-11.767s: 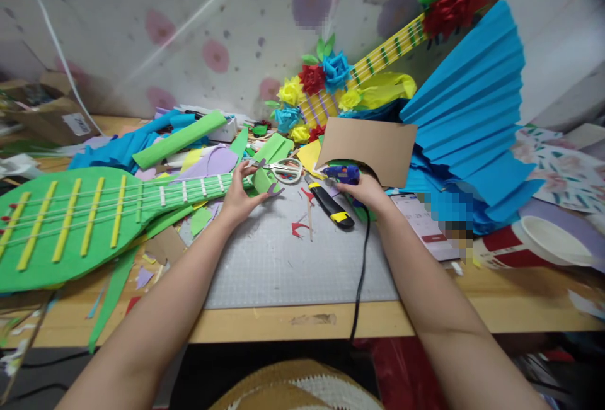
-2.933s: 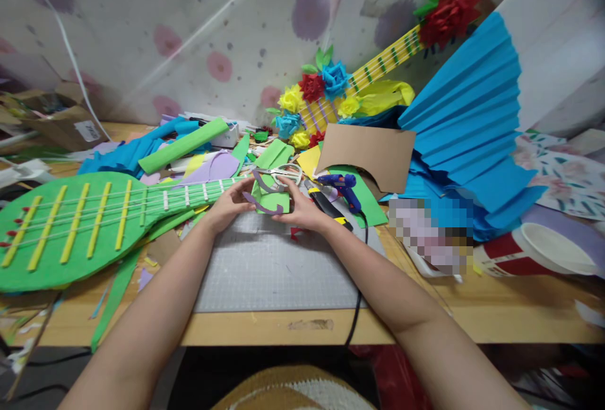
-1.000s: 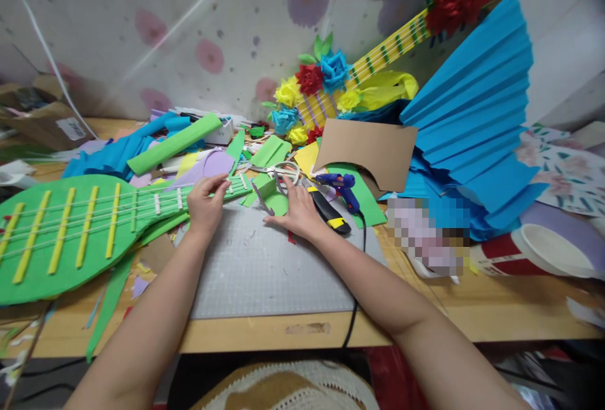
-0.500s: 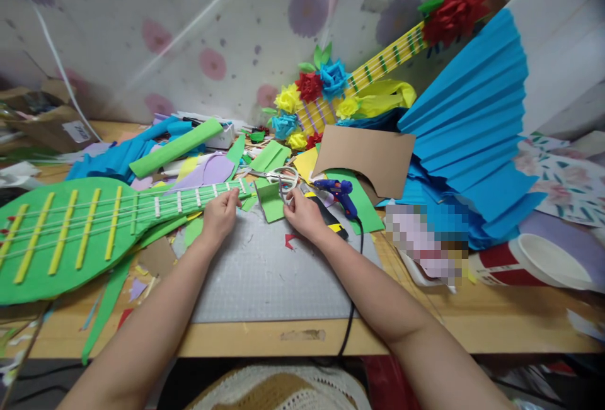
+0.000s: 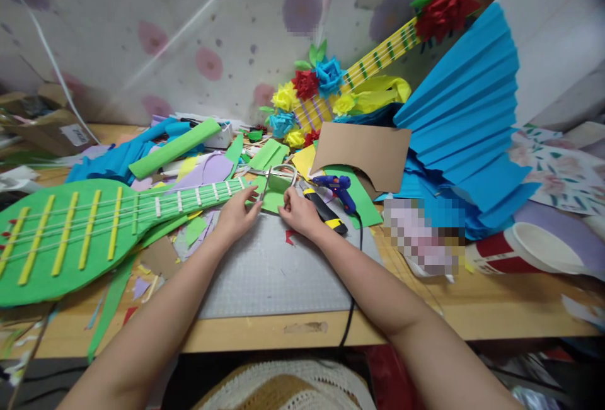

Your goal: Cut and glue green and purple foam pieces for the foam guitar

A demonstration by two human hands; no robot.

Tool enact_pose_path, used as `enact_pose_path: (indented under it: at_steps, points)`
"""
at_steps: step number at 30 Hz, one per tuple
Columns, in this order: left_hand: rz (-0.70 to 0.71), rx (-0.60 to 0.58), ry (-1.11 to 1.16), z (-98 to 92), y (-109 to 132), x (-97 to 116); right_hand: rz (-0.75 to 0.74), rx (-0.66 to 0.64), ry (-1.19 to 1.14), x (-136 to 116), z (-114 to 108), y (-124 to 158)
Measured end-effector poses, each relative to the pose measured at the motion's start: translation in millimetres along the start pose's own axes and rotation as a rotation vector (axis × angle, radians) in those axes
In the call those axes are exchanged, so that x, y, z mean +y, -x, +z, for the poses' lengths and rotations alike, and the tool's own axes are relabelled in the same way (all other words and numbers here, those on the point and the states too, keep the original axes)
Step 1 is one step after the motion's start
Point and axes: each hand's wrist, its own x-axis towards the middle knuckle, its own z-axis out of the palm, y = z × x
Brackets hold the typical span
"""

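My left hand (image 5: pixel 239 211) is closed at the fingertips on a slim dark strip-like tool (image 5: pixel 266 182), which stands upright; its exact kind is hard to make out. My right hand (image 5: pixel 301 213) has its fingers curled at the edge of a small piece of green paper (image 5: pixel 278 184), which lies between both hands. White-handled scissors (image 5: pixel 292 172) rest just behind the paper. A green paper guitar (image 5: pixel 70 240) with yellow bars and pale strings lies at left, its neck reaching my left hand. Beside my right hand are a black-and-yellow utility knife (image 5: pixel 326 211) and a blue glue gun (image 5: pixel 341 191).
A grey cutting mat (image 5: pixel 278 278) lies beneath my hands. Brown cardboard (image 5: pixel 363 148), a pleated blue paper fan (image 5: pixel 467 120) and a red-and-white paper cup (image 5: pixel 510 249) are at right. A yellow paper guitar (image 5: pixel 378 57) with flowers leans at the back. The glue gun's cord (image 5: pixel 352 309) crosses the mat.
The slim tool has passed from my right hand to my left. My left hand has moved right, towards the green paper. The whole view has shifted slightly.
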Motion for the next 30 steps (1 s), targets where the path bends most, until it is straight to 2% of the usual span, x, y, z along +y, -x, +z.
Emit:
enact_pose_path:
  at_steps: [3,6,10,12,14,17,20,22,24,27,30]
  points:
    - [-0.058,0.072,0.004,-13.3,-9.2,-3.3,-0.003,-0.009,-0.018,0.3,0.5,-0.4]
    - [-0.154,0.105,-0.043,-36.2,-22.9,-3.9,-0.017,-0.022,-0.052,1.4,-0.1,-0.5]
    - [-0.148,0.141,-0.263,-67.1,-38.2,-7.2,-0.089,-0.069,-0.105,2.8,-2.7,-0.5]
    - [-0.179,0.105,-0.385,-76.4,-40.9,-11.2,-0.099,-0.085,-0.186,3.0,-2.5,-0.7]
    - [-0.165,0.018,-0.491,-80.0,-39.9,-16.3,-0.085,-0.094,-0.301,2.6,-0.4,-1.0]
    - [-0.07,-0.135,-0.6,-76.0,-34.7,-24.0,-0.076,-0.12,-0.431,1.3,4.8,-0.6]
    - [-0.045,-0.255,-0.638,-67.4,-31.1,-30.1,-0.101,-0.162,-0.486,1.5,8.4,0.2]
    - [-0.049,-0.296,-0.654,-63.9,-31.8,-32.1,-0.1,-0.139,-0.497,3.5,8.2,-0.1]
    - [-0.042,-0.296,-0.678,-64.5,-34.4,-32.0,-0.063,-0.033,-0.475,6.3,6.2,-2.2]
    - [-0.013,-0.221,-0.686,-73.2,-39.1,-28.4,0.022,0.16,-0.401,9.9,2.7,-10.2]
    - [0.022,-0.15,-0.65,-85.0,-41.4,-20.8,0.075,0.185,-0.329,8.9,1.8,-21.8]
